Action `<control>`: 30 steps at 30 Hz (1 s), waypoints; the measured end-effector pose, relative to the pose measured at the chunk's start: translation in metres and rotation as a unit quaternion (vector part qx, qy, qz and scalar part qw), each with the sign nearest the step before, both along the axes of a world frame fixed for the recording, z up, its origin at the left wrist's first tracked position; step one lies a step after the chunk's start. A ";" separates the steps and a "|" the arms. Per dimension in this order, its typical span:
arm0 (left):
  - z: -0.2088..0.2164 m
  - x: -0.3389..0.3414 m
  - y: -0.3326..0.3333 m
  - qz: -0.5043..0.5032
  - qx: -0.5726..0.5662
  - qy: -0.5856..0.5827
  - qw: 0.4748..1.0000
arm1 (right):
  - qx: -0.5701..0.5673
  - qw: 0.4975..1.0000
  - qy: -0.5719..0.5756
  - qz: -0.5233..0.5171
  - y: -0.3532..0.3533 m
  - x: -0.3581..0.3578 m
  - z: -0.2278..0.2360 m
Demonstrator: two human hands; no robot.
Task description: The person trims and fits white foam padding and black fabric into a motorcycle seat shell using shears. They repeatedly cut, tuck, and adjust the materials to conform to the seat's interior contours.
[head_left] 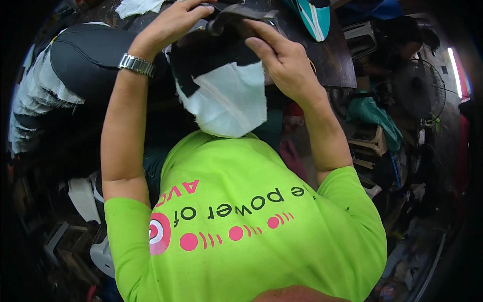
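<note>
Table (pixel 334 60): dark, top of frame.
Fan (pixel 421 86): round, caged, right.
Cloth (pixel 232 103): pale, frayed, upper centre.
Left hand (pixel 185 14): finger grip unclear.
Right hand (pixel 283 53): fingers bent, grip unclear.

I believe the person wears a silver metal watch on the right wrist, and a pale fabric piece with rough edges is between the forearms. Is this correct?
Not quite: the head view shows the silver metal watch on the left wrist, not the right. The pale fabric piece with rough edges is between the forearms.

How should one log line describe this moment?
left hand: by black-white piece, hold unclear | right hand: at its right edge | layered stack: left side
</note>
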State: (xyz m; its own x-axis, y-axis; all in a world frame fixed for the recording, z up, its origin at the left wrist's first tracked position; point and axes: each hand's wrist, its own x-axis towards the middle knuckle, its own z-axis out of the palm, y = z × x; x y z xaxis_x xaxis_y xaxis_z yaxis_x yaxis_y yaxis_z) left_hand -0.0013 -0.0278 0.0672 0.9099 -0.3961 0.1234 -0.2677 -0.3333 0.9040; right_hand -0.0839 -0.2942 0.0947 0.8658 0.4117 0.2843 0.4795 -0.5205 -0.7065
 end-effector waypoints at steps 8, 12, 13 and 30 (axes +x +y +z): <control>0.025 -0.003 -0.025 0.036 0.286 -0.091 0.953 | -0.019 1.000 0.004 0.019 -0.018 -0.023 -0.011; 0.015 0.008 -0.034 0.049 0.304 -0.014 0.951 | -0.069 0.996 0.054 -0.016 -0.026 -0.029 -0.024; 0.013 0.012 -0.035 0.031 0.327 -0.058 0.943 | -0.153 0.977 0.140 -0.043 -0.028 -0.029 -0.026; 0.004 0.020 -0.067 0.046 0.435 -0.153 0.886 | -0.150 0.979 -0.063 -0.124 -0.037 0.019 -0.071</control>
State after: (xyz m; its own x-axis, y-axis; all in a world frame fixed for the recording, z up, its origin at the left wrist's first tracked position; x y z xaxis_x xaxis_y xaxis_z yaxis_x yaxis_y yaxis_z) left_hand 0.0188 -0.0953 0.0716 0.9197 -0.3888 0.0539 -0.3919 -0.9014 0.1840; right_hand -0.0646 -0.3316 0.0234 0.9158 0.2747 0.2930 0.3853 -0.8070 -0.4476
